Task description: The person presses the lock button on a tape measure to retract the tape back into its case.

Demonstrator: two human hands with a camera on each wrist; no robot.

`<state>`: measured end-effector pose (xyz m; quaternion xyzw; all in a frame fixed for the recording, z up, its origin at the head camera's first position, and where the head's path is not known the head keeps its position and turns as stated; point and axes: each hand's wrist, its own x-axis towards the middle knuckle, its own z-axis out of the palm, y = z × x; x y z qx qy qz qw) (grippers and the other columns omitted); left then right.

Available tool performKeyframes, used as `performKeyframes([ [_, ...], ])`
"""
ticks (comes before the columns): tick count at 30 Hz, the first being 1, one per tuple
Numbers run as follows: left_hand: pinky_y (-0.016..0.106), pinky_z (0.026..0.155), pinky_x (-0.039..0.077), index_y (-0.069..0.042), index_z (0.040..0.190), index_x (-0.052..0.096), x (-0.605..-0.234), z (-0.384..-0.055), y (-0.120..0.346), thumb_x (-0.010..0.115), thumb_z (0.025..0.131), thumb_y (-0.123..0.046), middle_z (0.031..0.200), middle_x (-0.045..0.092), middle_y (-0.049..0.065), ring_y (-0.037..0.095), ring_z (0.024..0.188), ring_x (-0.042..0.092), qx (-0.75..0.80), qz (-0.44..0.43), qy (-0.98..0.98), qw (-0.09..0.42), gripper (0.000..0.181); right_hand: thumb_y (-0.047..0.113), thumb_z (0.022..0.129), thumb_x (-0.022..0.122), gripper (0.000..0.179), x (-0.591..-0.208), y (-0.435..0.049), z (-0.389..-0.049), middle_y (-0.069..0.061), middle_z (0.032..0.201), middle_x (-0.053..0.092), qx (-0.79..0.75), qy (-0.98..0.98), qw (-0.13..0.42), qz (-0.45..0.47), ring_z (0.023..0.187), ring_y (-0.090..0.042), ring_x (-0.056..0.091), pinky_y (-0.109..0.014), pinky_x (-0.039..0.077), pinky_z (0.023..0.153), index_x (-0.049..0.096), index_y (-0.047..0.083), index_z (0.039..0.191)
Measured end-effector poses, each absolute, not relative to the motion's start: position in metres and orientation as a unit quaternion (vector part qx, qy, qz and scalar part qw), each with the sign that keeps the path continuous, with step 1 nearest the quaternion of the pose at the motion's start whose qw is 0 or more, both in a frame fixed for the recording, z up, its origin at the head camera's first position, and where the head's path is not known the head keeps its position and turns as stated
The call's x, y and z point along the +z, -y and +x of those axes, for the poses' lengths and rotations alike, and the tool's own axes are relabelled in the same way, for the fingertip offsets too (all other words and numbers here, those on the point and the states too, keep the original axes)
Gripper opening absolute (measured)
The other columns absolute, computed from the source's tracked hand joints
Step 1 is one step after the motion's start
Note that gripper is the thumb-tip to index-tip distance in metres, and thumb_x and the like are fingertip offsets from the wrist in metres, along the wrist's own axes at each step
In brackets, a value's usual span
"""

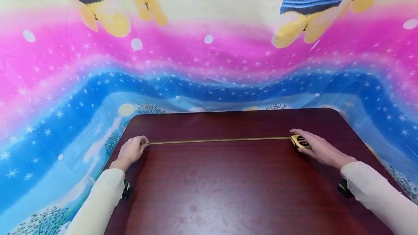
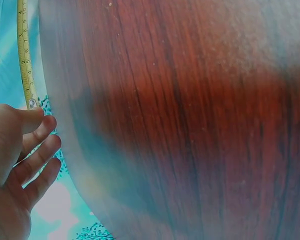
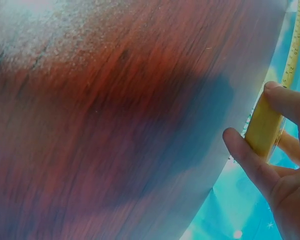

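Observation:
A yellow tape measure (image 1: 295, 142) with a black and red label sits in my right hand (image 1: 321, 149), its case held between thumb and fingers. From the case, the yellow blade (image 1: 218, 140) runs out straight and taut to the left, above the dark red table. At its far end my left hand (image 1: 132, 151) pinches the tip between thumb and forefinger. In the left wrist view the metal end hook (image 2: 32, 103) shows right at the thumb, and the other fingers are loosely bent. The right wrist view shows the case (image 3: 264, 127) edge-on, gripped by the fingers.
The glossy dark red table (image 1: 222, 180) has rounded far corners. Behind it and along both sides hangs a patterned cloth (image 1: 209, 68) in pink and blue, with snowflakes and bears. A black wrist camera (image 1: 126, 188) shows under the left sleeve, another (image 1: 344, 188) under the right.

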<state>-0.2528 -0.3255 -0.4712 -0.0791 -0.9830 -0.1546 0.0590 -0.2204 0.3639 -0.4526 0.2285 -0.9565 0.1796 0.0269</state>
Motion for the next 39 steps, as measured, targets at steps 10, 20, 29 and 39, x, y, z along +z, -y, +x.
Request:
performKeyframes([
  [10, 0.049, 0.074, 0.056, -0.006, 0.106, 0.071, -0.472, -0.251, 0.33, 0.059, 0.1, -0.01, 0.099, 0.074, 0.013, 0.023, 0.079, 0.065, -0.159, -0.088, 0.981, 0.074, 0.014, 0.012, 0.089, 0.076, 0.056, -0.451, -0.363, -0.22, -0.022, 0.139, 0.058, 0.164, 0.962, 0.02, 0.218, 0.125, -0.041, 0.056, -0.062, 0.048, 0.099, 0.055, 0.006, 0.141],
  [20, 0.045, 0.069, 0.054, -0.008, 0.103, 0.072, -0.473, -0.25, 0.323, 0.061, 0.099, -0.009, 0.094, 0.074, 0.009, 0.019, 0.076, 0.064, -0.16, -0.09, 0.98, 0.075, 0.012, 0.018, 0.09, 0.077, 0.057, -0.454, -0.359, -0.219, -0.02, 0.139, 0.059, 0.168, 0.965, -0.004, 0.202, 0.123, -0.039, 0.058, -0.061, 0.049, 0.099, 0.055, 0.01, 0.142],
  [29, 0.048, 0.074, 0.056, -0.008, 0.106, 0.072, -0.47, -0.245, 0.321, 0.062, 0.099, -0.01, 0.099, 0.075, 0.011, 0.023, 0.082, 0.067, -0.164, -0.09, 0.979, 0.084, 0.013, 0.02, 0.089, 0.078, 0.058, -0.457, -0.355, -0.217, -0.017, 0.137, 0.06, 0.176, 0.963, -0.001, 0.205, 0.122, -0.037, 0.058, -0.059, 0.05, 0.099, 0.056, 0.011, 0.141],
  [39, 0.047, 0.072, 0.056, -0.008, 0.104, 0.072, -0.468, -0.242, 0.322, 0.063, 0.099, -0.01, 0.098, 0.074, 0.011, 0.023, 0.082, 0.066, -0.163, -0.092, 0.979, 0.084, 0.01, 0.019, 0.088, 0.079, 0.058, -0.448, -0.353, -0.218, -0.016, 0.136, 0.061, 0.178, 0.961, -0.001, 0.213, 0.12, -0.035, 0.059, -0.059, 0.051, 0.098, 0.056, 0.012, 0.14],
])
